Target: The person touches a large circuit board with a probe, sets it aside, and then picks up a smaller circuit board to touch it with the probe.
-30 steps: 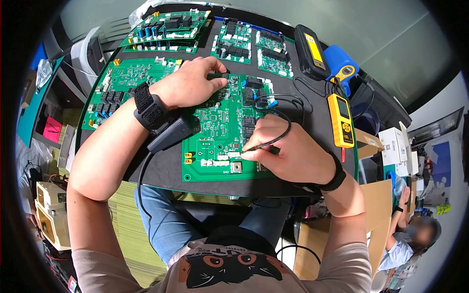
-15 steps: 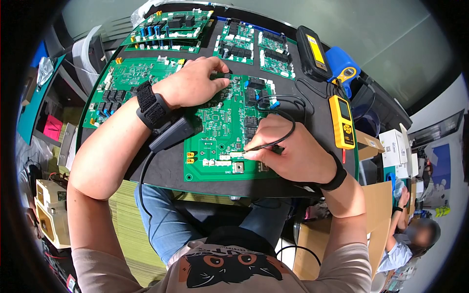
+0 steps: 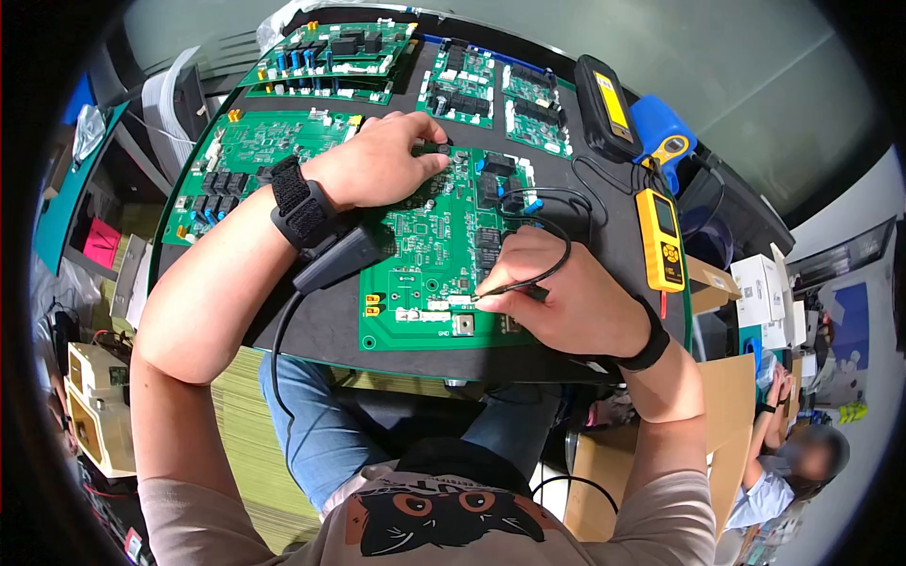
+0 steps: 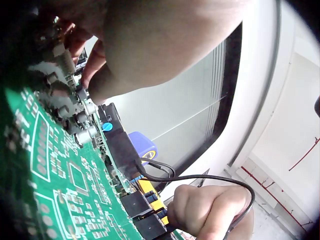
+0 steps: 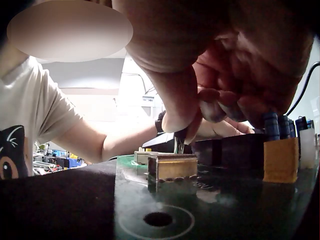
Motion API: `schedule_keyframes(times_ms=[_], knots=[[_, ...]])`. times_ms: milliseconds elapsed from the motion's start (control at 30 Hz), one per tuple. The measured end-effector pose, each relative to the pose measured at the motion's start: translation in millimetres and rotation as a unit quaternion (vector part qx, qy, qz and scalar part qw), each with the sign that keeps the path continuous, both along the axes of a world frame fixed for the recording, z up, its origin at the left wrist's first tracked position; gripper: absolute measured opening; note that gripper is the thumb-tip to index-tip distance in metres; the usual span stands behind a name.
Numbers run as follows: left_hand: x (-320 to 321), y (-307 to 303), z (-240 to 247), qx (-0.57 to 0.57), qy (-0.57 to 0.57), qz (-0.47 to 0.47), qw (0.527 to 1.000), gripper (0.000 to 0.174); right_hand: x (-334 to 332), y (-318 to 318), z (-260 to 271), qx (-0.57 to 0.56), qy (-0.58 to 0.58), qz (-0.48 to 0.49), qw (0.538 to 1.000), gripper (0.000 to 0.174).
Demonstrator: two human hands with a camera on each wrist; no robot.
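The right hand (image 3: 566, 304) pinches a probe (image 5: 180, 140), likely for fine control over the circuit board (image 3: 415, 257) on the bench (image 3: 326, 325); the left hand (image 3: 385, 165) (perhaps steadying) is at the board's far edge, its fingers' grip unclear.

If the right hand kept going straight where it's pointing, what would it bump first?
Probably the white connector on the green circuit board, just ahead of the right hand, though depth is hard to judge.
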State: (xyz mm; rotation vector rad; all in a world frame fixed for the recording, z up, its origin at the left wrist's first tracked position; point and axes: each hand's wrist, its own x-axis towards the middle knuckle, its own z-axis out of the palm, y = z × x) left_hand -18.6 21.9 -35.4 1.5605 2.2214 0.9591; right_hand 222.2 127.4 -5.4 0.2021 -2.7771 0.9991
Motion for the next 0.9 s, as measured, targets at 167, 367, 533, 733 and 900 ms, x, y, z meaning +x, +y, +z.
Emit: schedule_keyframes(times_ms=[167, 367, 533, 733, 900], knots=[[-4.1, 0.3, 1.1, -0.021, -0.031, -0.019, 0.999, 0.042, 0.1, 0.7, -0.5, 0.001, 0.003, 0.005, 1.000, 0.008], [0.0, 0.5, 0.1, 0.006, 0.011, -0.003, 1.000, 0.031, 0.0, 1.3, 0.8, -0.008, -0.002, 0.011, 1.000, 0.007], [0.5, -0.1, 0.4, 0.006, 0.016, -0.004, 1.000, 0.032, 0.2, 1.9, -0.6, -0.016, -0.002, 0.016, 1.000, 0.007], [-2.6, -0.4, 2.1, -0.012, -0.019, -0.024, 0.999, 0.038, 1.6, 3.0, -2.7, -0.021, -0.003, 0.016, 1.000, 0.007], [-1.8, 0.2, -2.0, 0.004, 0.005, -0.021, 1.000, 0.035, 2.2, 3.3, -4.6, -0.017, 0.011, 0.018, 1.000, 0.007]])
